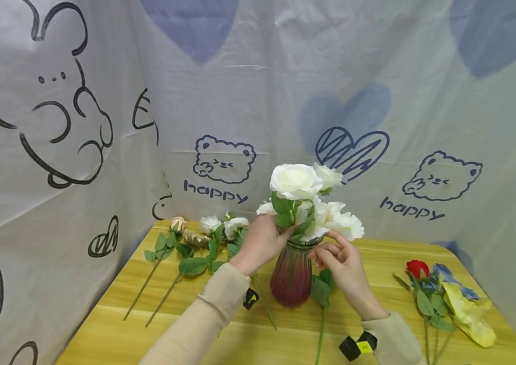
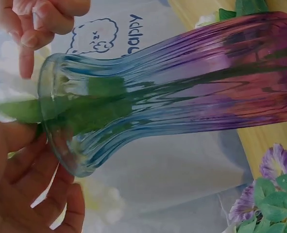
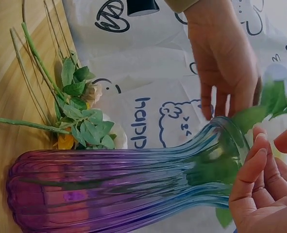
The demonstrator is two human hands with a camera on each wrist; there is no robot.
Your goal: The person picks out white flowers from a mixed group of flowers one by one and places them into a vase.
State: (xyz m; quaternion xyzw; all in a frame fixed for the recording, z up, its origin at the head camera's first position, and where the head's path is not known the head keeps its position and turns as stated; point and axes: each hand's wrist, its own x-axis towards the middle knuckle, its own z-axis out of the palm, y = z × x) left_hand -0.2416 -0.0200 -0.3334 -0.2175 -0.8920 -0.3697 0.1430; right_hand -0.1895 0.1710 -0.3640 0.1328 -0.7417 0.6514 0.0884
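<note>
A ribbed glass vase [image 1: 291, 276], blue at the neck and purple-pink below, stands upright with several white flowers in it. The largest, a white rose [image 1: 295, 181], rises above the others. My left hand [image 1: 263, 241] is at the left of the vase mouth, pinching the rose's leafy stem [image 2: 24, 110] between thumb and fingers. At the opposite side of the rim, my right hand [image 1: 342, 268] has its fingers loosely bent, beside the lower white flower [image 1: 346, 225]. Thumb and fingertips stand apart there in the right wrist view. Green stems show through the glass.
White and peach flowers [image 1: 210, 224] with long stems lie on the wooden table [image 1: 116, 304] at left. A green-leaved stem [image 1: 322, 324] lies right of the vase. At far right are a red rose [image 1: 417, 268] and yellow and blue flowers [image 1: 468, 312]. A printed curtain [image 1: 258, 101] hangs behind.
</note>
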